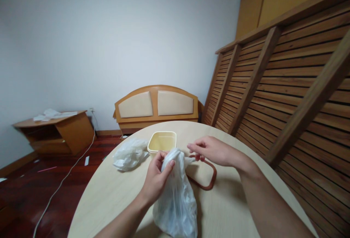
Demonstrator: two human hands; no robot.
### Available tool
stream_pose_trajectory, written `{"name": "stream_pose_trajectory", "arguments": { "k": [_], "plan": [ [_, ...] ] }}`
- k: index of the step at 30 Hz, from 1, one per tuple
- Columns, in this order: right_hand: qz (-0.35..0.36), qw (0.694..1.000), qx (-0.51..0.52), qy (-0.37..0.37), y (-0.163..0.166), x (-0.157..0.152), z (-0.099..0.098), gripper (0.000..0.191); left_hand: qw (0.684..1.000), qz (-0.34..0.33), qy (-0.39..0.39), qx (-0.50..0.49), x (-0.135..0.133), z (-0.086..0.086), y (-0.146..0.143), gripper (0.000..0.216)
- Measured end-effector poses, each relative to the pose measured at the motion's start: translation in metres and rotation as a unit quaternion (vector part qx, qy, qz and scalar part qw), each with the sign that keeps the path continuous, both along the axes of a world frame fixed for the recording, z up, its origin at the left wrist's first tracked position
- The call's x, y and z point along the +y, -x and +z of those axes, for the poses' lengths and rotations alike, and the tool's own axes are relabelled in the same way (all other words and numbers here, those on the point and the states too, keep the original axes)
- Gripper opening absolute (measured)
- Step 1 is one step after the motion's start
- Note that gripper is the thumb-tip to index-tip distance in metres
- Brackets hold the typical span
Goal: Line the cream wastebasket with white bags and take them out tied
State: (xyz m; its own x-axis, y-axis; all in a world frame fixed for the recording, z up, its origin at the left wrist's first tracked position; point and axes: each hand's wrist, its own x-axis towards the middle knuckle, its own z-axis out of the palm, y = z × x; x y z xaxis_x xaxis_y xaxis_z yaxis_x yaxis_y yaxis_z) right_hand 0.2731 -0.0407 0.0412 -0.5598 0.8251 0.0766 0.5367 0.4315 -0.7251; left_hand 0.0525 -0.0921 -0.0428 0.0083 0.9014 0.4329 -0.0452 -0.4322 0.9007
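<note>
My left hand [158,174] is closed around the gathered neck of a white plastic bag [176,201], thumb in front. The bag hangs down toward the table's near side, and its contents cannot be made out. My right hand [206,148] has its fingers curled together at a twisted end of the bag, to the right of the neck. Under that hand lies a brown rounded frame [212,179], partly covered by the bag and fingers. Just beyond the bag stands a pale yellow open tub [162,141]. Left of the tub rests another crumpled white plastic bag [129,154].
The round pale wooden table [109,198] fills the foreground. A padded headboard [155,105] stands against the wall behind it. Slatted wooden panels [251,85] lean on the right. On the left are a low cabinet [62,132] and a cable [65,179] across the floor.
</note>
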Motion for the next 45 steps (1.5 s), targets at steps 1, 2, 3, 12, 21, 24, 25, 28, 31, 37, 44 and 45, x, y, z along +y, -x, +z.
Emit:
{"name": "stream_pose_trajectory", "arguments": {
  "k": [1,2,3,12,21,24,25,28,31,37,44,45],
  "plan": [
    [0.054,0.998,-0.005,0.039,0.003,-0.002,-0.002,0.055,1.000,-0.013,-0.002,-0.017,-0.001,0.001,0.000,0.038],
    [0.099,0.993,0.001,0.059,0.006,-0.004,-0.004,0.054,0.999,-0.028,-0.005,-0.034,-0.002,0.002,0.000,0.039],
    [0.135,0.988,0.018,0.068,0.010,-0.006,-0.005,0.053,0.998,-0.044,-0.009,-0.049,-0.004,0.003,-0.001,0.040],
    [0.184,0.921,0.310,0.150,0.036,-0.012,-0.011,0.123,0.988,-0.099,0.066,-0.095,-0.007,0.002,-0.002,0.046],
    [0.054,0.941,0.329,-0.063,0.055,-0.023,-0.010,0.100,0.995,0.038,-0.078,0.047,-0.010,0.021,-0.002,0.048],
    [0.031,0.933,0.349,-0.083,0.057,-0.027,-0.009,0.098,0.992,0.050,-0.074,0.088,-0.010,0.033,-0.005,0.026],
    [0.020,0.930,0.354,-0.094,0.056,-0.028,-0.008,0.096,0.993,0.053,-0.068,0.080,-0.011,0.037,-0.006,0.021],
    [-0.012,0.925,0.354,-0.135,0.051,-0.029,-0.001,0.088,0.995,0.079,-0.061,0.014,-0.013,0.047,-0.009,0.028],
    [-0.051,0.909,0.367,-0.191,0.043,-0.030,0.009,0.076,0.988,0.127,-0.073,-0.047,-0.015,0.049,-0.007,0.032],
    [-0.121,0.880,0.409,-0.208,0.029,-0.036,0.014,0.063,0.983,0.088,-0.003,-0.163,-0.018,0.046,0.000,0.033],
    [-0.042,0.948,0.303,-0.089,0.030,-0.049,-0.031,0.061,0.989,-0.061,0.128,-0.051,-0.009,0.061,-0.004,0.066],
    [-0.092,0.942,0.311,-0.081,0.030,-0.047,-0.037,0.065,0.992,-0.053,0.105,-0.045,-0.008,0.062,-0.003,0.055]
  ]
}}
